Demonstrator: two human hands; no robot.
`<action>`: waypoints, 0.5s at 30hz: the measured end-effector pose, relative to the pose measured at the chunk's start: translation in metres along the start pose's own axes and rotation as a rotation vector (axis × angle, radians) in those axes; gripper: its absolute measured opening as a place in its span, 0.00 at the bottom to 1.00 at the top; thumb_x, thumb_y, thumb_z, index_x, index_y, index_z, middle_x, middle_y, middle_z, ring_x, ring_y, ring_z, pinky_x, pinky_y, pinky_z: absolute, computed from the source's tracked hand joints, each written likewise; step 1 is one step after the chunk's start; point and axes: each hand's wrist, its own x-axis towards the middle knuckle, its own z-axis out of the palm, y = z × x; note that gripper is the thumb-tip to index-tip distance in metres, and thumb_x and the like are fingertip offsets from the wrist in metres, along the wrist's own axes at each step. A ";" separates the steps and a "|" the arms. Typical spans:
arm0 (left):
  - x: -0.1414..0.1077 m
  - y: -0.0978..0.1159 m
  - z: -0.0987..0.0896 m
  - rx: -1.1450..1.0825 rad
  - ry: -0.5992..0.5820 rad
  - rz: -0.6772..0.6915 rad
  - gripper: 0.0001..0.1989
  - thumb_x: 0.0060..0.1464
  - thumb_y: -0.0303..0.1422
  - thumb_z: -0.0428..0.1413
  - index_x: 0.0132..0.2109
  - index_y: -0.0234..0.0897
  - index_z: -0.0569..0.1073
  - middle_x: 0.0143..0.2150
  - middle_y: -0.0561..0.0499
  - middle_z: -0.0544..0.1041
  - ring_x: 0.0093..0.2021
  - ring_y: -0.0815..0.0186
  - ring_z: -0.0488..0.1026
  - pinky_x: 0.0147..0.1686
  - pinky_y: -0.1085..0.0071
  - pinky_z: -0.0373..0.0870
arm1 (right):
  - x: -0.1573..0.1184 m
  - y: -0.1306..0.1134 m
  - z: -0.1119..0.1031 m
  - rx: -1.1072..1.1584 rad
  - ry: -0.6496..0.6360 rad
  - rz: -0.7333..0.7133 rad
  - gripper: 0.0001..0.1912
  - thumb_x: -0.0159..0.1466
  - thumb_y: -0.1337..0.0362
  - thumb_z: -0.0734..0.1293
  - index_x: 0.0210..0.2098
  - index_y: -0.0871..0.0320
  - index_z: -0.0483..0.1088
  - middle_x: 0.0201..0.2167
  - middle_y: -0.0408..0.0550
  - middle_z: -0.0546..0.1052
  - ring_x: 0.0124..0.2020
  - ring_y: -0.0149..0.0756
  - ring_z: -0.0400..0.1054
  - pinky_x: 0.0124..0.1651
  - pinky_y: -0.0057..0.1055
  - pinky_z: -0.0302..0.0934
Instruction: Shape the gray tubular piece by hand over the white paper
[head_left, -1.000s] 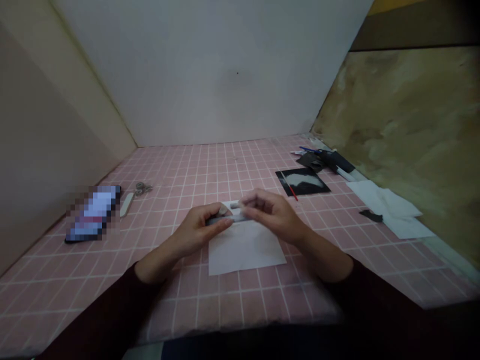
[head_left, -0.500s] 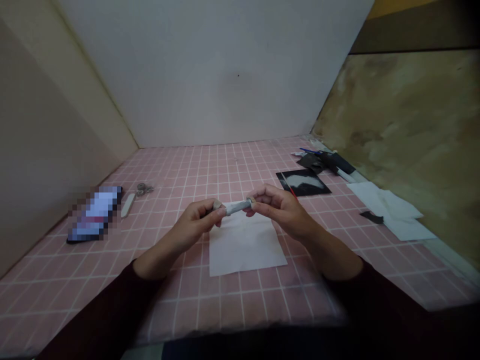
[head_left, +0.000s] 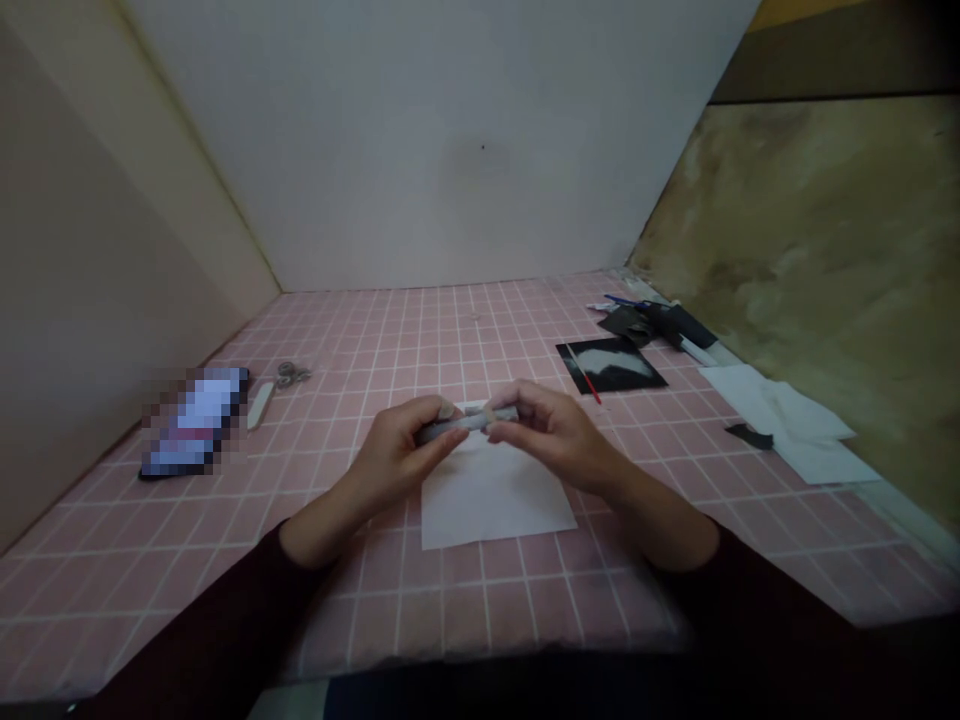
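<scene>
A slim grey-white tube point(head_left: 469, 423) lies almost level between my two hands, above the upper part of a white paper sheet point(head_left: 499, 500). My left hand point(head_left: 394, 440) is closed around its left part, thumb along the near side. At the right part, my right hand point(head_left: 546, 425) pinches the tube between thumb and fingertips. The fingers cover both of its ends in part, and its exact kind cannot be made out.
A phone point(head_left: 196, 420), a pale flat stick point(head_left: 260, 405) and a small grey metallic item point(head_left: 291, 374) lie left. To the right are a dark printed sheet point(head_left: 619, 365) with a red-tipped thin stick point(head_left: 586, 378), black scraps point(head_left: 679, 328) and white papers point(head_left: 787, 425).
The tube has turned from a slant to nearly level. My hands have come closer together on it, and my left fingers now reach further along it.
</scene>
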 end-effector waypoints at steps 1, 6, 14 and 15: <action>0.000 0.000 0.000 0.002 -0.023 0.004 0.11 0.63 0.38 0.56 0.37 0.34 0.75 0.29 0.53 0.70 0.29 0.69 0.64 0.30 0.71 0.59 | -0.001 0.000 0.001 -0.055 -0.019 -0.020 0.09 0.62 0.60 0.73 0.38 0.57 0.73 0.33 0.44 0.76 0.34 0.32 0.71 0.39 0.31 0.66; 0.000 0.000 -0.002 -0.044 -0.022 -0.028 0.12 0.63 0.39 0.56 0.38 0.34 0.75 0.29 0.54 0.68 0.28 0.70 0.62 0.29 0.71 0.57 | -0.002 -0.001 0.001 -0.034 0.008 -0.034 0.10 0.62 0.60 0.72 0.41 0.57 0.72 0.33 0.43 0.75 0.33 0.31 0.69 0.37 0.30 0.64; 0.002 -0.001 -0.004 -0.186 -0.087 -0.114 0.16 0.62 0.42 0.56 0.31 0.35 0.70 0.27 0.54 0.66 0.29 0.70 0.61 0.29 0.72 0.57 | -0.003 -0.006 0.002 -0.120 0.023 -0.101 0.08 0.64 0.63 0.71 0.41 0.56 0.71 0.36 0.44 0.75 0.37 0.32 0.70 0.41 0.31 0.65; 0.003 0.000 -0.005 -0.222 -0.103 -0.131 0.17 0.61 0.42 0.56 0.29 0.35 0.69 0.27 0.55 0.66 0.28 0.70 0.61 0.29 0.72 0.57 | -0.003 -0.006 0.002 -0.131 0.024 -0.114 0.07 0.64 0.63 0.71 0.41 0.56 0.71 0.36 0.44 0.75 0.37 0.32 0.70 0.42 0.31 0.65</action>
